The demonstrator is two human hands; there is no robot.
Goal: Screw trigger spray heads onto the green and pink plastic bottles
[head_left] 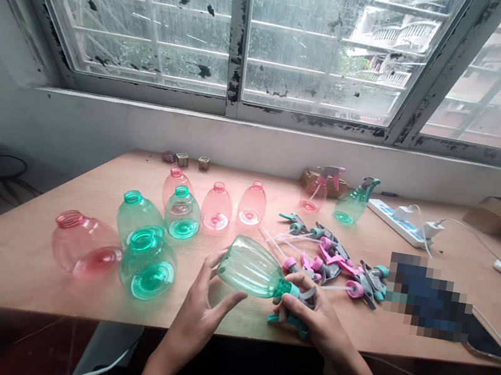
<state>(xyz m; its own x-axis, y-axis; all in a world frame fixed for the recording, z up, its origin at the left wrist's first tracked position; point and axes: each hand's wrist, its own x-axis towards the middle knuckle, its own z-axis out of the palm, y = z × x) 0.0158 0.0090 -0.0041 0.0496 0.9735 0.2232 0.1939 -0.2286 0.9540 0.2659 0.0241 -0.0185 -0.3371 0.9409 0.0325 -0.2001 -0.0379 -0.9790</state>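
Observation:
A clear green spray bottle (252, 267) lies nearly level between my hands, its base to the left and its neck to the right. My left hand (201, 303) cups the base end loosely, fingers at the far side and thumb along the lower edge. At the neck, my right hand (314, 311) is closed around a grey-and-green spray head (294, 289), whose green trigger (288, 325) shows below the fingers. Whether its collar is fully threaded on cannot be made out. Right of the bottle lies a pile of loose pink, green and grey spray heads (329, 257).
Several headless bottles, green (150, 266) and pink (86, 247), stand at left. Two bottles with heads, pink (315, 191) and green (353, 202), stand at the back. A power strip (399, 222), a pixelated dark object (432, 299) and cables occupy the right of the wooden table (46, 301).

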